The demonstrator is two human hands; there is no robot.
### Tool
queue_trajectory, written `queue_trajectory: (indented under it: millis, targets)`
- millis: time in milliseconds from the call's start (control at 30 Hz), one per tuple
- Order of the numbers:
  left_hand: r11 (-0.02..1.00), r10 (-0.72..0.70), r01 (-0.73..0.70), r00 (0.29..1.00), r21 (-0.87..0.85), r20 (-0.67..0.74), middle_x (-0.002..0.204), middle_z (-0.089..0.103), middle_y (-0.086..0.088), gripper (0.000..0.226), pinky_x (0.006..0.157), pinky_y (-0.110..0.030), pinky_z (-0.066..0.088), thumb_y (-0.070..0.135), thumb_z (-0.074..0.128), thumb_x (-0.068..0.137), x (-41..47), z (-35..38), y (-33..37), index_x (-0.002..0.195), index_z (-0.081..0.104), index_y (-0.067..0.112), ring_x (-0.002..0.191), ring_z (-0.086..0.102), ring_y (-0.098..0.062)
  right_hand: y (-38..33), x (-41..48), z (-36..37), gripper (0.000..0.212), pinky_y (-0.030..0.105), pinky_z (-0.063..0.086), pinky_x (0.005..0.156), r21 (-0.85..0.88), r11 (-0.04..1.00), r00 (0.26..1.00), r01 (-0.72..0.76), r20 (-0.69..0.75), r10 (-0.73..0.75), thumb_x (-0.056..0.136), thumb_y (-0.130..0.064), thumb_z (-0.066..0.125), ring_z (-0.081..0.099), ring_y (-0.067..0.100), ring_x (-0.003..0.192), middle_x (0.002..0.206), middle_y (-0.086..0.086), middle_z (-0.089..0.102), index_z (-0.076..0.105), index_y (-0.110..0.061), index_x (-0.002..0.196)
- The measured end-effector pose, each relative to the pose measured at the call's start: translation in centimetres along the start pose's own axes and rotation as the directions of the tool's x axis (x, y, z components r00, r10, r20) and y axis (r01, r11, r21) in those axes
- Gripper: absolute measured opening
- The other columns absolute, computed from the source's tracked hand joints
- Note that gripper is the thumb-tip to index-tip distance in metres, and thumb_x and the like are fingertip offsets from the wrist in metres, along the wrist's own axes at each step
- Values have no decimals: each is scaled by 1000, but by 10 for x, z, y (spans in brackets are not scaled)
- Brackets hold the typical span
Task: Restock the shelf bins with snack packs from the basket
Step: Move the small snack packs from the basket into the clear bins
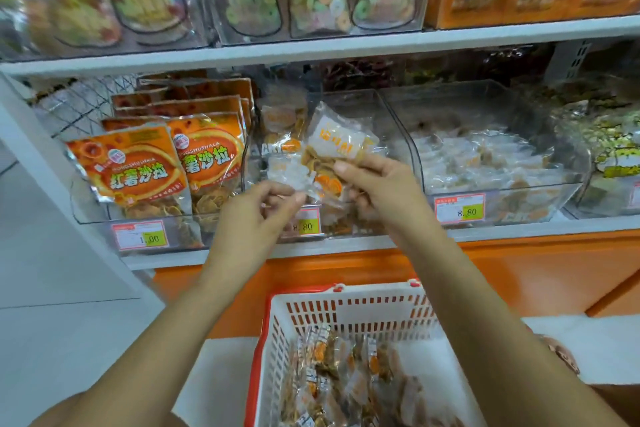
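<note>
Just in front of the middle shelf bin (346, 94), both hands hold small snack packs (334, 146) above the basket (346, 292).
The right hand (377, 188) curls its fingers round a small bunch of clear-wrapped packs, raised level with the bin's open top, probably so they can drop straight in. The left hand (256, 209) pinches one pack's edge (287, 181) at the bunch's lower left, seemingly to separate it. The basket sits low and near, directly beneath, with many packs left, so restocking looks far from done.
</note>
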State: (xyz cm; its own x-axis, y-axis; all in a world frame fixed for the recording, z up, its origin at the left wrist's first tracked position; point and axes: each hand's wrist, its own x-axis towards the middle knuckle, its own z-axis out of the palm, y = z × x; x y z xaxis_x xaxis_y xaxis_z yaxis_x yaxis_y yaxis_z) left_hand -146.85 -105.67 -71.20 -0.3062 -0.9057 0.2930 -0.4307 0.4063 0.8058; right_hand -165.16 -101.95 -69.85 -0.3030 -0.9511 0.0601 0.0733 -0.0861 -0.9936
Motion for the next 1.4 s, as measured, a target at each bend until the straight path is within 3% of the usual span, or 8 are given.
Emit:
queue_trajectory:
  millis: [100, 233, 367, 533, 700, 900, 1100, 1400]
  targets:
    - [954, 131, -97, 986, 285, -106, 59, 59, 5, 24, 53, -29, 41, 36, 57, 92, 9, -12, -12, 74, 59, 20, 57, 56, -9, -10, 49, 10, 8, 14, 39, 44, -163, 985, 998, 61, -1, -62, 82, -18, 73, 51, 5, 49, 69, 3, 64, 71, -12, 87]
    - [897, 76, -2, 986, 441, -150, 59, 54, 4, 33, 50, -26, 33, 41, 59, 89, 15, -15, -29, 67, 48, 19, 57, 50, -10, -7, 103, 29, 16, 14, 39, 45, -298, 954, 1000, 22, 9, -20, 78, -17, 77, 49, 0, 42, 61, -1, 63, 72, -5, 87]
    - [900, 1, 68, 988, 431, -157, 57, 53, 3, 39, 51, -26, 30, 42, 67, 85, 28, -18, -44, 62, 47, 18, 54, 49, -10, -1, 142, 43, 33, 15, 38, 44, -442, 897, 1000, -18, 10, 25, 75, -23, 81, 46, 0, 39, 63, 3, 59, 70, 2, 92]
    - [913, 3, 46, 993, 406, -118, 57, 53, 2, 39, 50, -23, 30, 40, 68, 85, 31, -17, -43, 60, 45, 19, 53, 47, -7, 18, 162, 52, 39, 33, 55, 78, -471, 880, 996, -56, -87, 17, 64, -29, 88, 65, 17, 80, 85, 1, 67, 62, -9, 84]
    - [914, -3, 48, 994, 403, -112, 54, 49, 4, 41, 49, -20, 26, 39, 68, 85, 33, -17, -44, 59, 43, 20, 52, 45, -5, 29, 153, 64, 40, 15, 36, 52, -488, 872, 994, 44, -67, -88, 74, -15, 80, 43, 2, 55, 62, -7, 48, 43, -20, 63]
    - [916, 34, 18, 992, 401, -124, 58, 53, 4, 35, 50, -20, 29, 38, 67, 86, 30, -16, -47, 64, 49, 17, 54, 47, -6, 26, 140, 65, 26, 25, 44, 69, -534, 842, 990, 79, -59, -130, 79, -12, 74, 49, 4, 63, 68, -11, 52, 53, -25, 69]
    - [916, 108, -56, 988, 398, -110, 55, 48, 7, 39, 50, -26, 29, 33, 61, 90, 17, -11, -50, 58, 43, 20, 54, 44, -4, 10, 76, 52, 18, 5, 36, 52, -576, 793, 975, 199, 37, -217, 88, -22, 66, 48, -1, 60, 66, -9, 55, 58, -15, 74]
    - [851, -101, -93, 937, 518, 333, 57, 53, 2, 33, 51, -30, 32, 33, 57, 93, -44, 46, -66, 68, 56, 12, 58, 52, -18, 72, -47, -1, 18, 12, 37, 59, -638, 726, 961, 257, 88, -262, 90, -24, 64, 47, 2, 63, 69, -8, 54, 60, -14, 75]
